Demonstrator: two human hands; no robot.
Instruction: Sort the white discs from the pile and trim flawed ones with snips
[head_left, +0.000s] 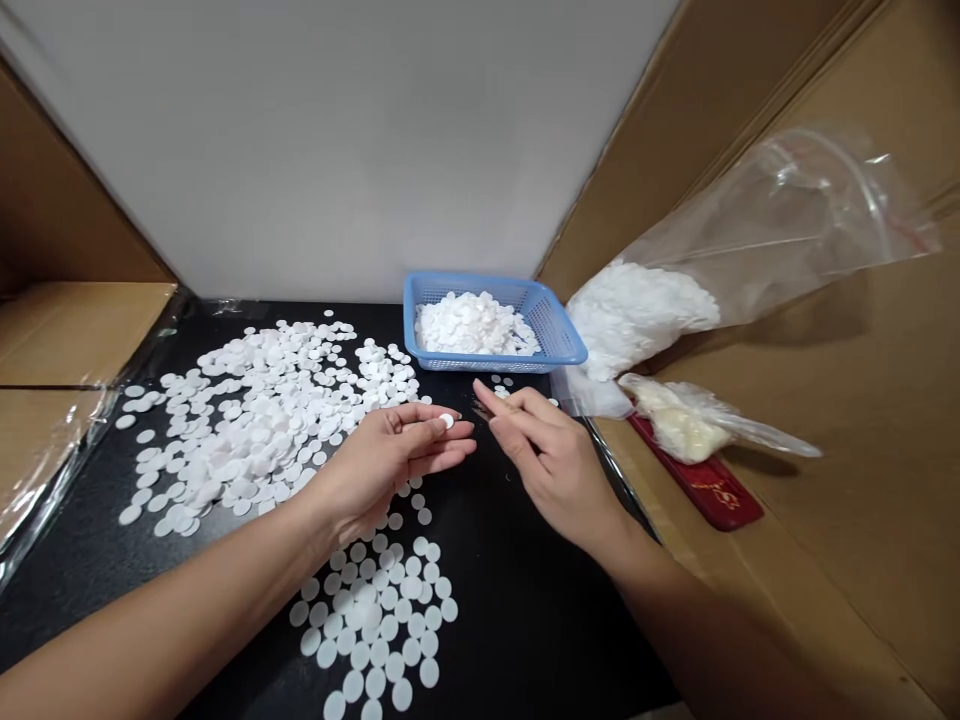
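Note:
My left hand (397, 450) pinches a small white disc (447, 421) between thumb and forefinger, its other fingers stretched out below. Just right of it, my right hand (551, 455) points its forefinger forward, with the thumb pressed in and the remaining fingers curled. A faint thin shape shows by its fingertips, too indistinct to name. Left of my hands, a large heap of white discs (247, 420) spreads over the black tabletop (517, 620). Nearer to me, another group of discs (390, 625) lies mostly flat, partly under my left forearm.
A blue mesh basket (555, 335) piled with white pieces stands against the pale back panel (390, 140). To its right lean a clear bag (645, 310) of white material and a smaller bag (686, 420) on a red case (720, 495). Cardboard walls (847, 420) flank the table.

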